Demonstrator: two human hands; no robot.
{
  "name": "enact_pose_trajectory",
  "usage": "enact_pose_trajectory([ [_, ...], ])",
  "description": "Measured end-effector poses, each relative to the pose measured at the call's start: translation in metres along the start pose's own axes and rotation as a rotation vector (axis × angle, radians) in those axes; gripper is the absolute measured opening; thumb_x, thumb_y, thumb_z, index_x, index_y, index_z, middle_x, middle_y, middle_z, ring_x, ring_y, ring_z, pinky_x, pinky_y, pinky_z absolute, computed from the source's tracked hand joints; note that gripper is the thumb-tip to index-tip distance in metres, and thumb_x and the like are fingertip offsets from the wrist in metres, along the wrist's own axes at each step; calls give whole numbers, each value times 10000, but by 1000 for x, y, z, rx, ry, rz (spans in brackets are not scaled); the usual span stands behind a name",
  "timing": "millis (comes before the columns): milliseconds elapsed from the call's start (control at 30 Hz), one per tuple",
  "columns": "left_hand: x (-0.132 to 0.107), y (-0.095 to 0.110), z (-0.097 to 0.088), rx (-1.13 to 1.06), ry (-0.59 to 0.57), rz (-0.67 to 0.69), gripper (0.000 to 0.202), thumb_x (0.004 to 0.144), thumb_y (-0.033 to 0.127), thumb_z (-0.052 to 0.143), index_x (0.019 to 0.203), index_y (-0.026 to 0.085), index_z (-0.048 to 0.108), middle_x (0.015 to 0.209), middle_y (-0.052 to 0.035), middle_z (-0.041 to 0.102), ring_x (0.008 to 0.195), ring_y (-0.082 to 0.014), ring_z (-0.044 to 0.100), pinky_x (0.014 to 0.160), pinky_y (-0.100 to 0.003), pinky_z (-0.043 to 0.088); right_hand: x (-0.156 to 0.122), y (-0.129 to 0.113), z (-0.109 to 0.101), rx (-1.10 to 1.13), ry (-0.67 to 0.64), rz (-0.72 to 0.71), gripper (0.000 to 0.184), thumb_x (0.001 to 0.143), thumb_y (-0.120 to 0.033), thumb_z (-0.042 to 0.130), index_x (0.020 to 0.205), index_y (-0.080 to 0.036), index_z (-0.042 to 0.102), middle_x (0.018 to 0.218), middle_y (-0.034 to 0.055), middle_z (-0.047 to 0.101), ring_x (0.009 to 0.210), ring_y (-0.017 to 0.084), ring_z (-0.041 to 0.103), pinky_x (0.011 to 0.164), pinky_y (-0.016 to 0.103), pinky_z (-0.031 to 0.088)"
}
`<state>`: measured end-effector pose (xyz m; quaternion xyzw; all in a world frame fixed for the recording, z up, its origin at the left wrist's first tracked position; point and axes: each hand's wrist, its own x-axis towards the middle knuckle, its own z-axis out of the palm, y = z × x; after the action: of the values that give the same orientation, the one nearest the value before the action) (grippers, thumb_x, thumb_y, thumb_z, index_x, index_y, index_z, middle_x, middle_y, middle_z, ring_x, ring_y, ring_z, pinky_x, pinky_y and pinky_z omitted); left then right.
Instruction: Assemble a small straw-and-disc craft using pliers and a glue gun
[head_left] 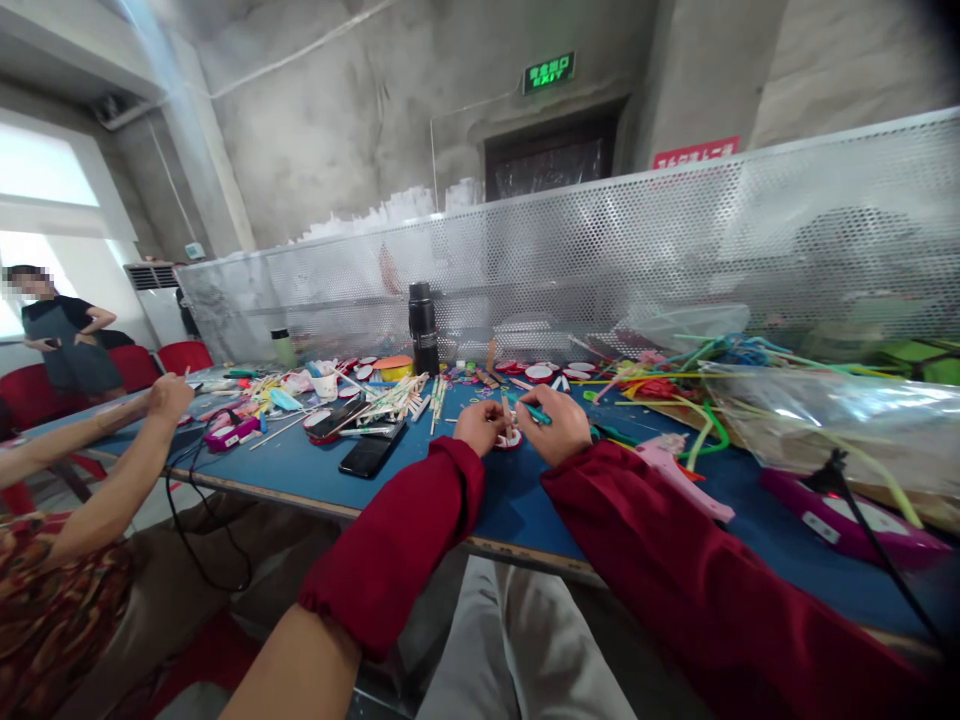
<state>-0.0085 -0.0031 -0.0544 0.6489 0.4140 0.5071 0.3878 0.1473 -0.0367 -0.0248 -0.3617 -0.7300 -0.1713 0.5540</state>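
Both my hands rest on the blue table (pixel 517 500), close together over a small round red-and-white piece (pixel 510 438). My left hand (pixel 480 424) is closed in a pinch on that piece. My right hand (pixel 556 424) is closed round a teal stick-like tool (pixel 534 410), its tip pointing left toward the piece. Both arms wear dark red sleeves.
A black flask (pixel 423 327) stands behind a heap of wooden sticks (pixel 397 398). Two phones (pixel 369 452) lie left of my hands. A pink glue gun (pixel 679 468), plastic bags and coloured stems sit on the right. A co-worker's hand (pixel 169 396) works at far left; a perforated metal screen (pixel 675 260) backs the table.
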Motion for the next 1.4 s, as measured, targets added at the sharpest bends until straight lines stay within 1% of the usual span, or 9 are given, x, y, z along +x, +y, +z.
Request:
enact_pose_trajectory([
  [167, -2, 4, 0, 1, -4, -18, 30, 805, 132, 637, 814, 142, 610, 672, 11, 640, 570, -101, 618, 505, -180, 483, 0, -1, -1, -7, -12, 22, 77, 842, -288, 599, 779, -244, 599, 726, 30, 683, 712, 209, 629, 677, 327, 437],
  [300, -4, 6, 1, -8, -14, -22, 46, 807, 140, 652, 797, 142, 607, 653, 14, 632, 553, -96, 606, 509, -183, 484, 0, 1, 0, -13, 3, 26, 85, 846, -289, 595, 775, -242, 599, 718, 31, 680, 706, 208, 625, 678, 327, 433],
  [400, -3, 4, 1, -8, -15, -20, 74, 811, 155, 663, 777, 144, 598, 650, 16, 633, 548, -94, 605, 518, -186, 491, -1, 3, 1, -23, 6, 35, 73, 844, -280, 601, 784, -239, 590, 730, 29, 684, 710, 206, 628, 687, 326, 431],
  [667, 1, -1, 1, -25, -5, -42, 50, 822, 136, 641, 817, 148, 593, 685, 2, 659, 582, -114, 641, 513, -193, 496, -1, 4, 1, -7, 10, 27, 80, 847, -280, 599, 780, -242, 577, 729, 23, 677, 702, 195, 625, 694, 317, 437],
  [833, 3, -3, 1, -18, 6, -32, 61, 823, 150, 659, 828, 150, 598, 675, 11, 650, 578, -113, 641, 524, -199, 500, -1, 2, 0, -6, -1, 24, 73, 831, -273, 598, 766, -246, 581, 709, 19, 673, 693, 202, 624, 671, 323, 432],
  [1000, 2, -1, 0, -25, -4, -21, 52, 828, 129, 642, 818, 145, 593, 664, 8, 645, 582, -115, 650, 498, -181, 479, -1, 2, 1, -22, 16, 29, 76, 841, -279, 598, 775, -248, 580, 728, 25, 679, 698, 205, 622, 685, 332, 438],
  [1200, 0, 2, 0, -41, -8, -31, 50, 828, 142, 650, 827, 139, 600, 672, 5, 652, 581, -110, 652, 484, -169, 469, -1, 6, 1, -23, -5, 34, 92, 852, -288, 594, 777, -243, 565, 722, 25, 674, 698, 206, 624, 672, 330, 432],
  [1400, 1, 0, 0, -31, -6, -33, 49, 826, 161, 652, 845, 143, 610, 688, -1, 661, 593, -115, 650, 522, -190, 488, -1, 4, -1, -7, -7, 32, 86, 835, -279, 602, 763, -241, 573, 713, 21, 669, 685, 196, 616, 663, 319, 429],
])
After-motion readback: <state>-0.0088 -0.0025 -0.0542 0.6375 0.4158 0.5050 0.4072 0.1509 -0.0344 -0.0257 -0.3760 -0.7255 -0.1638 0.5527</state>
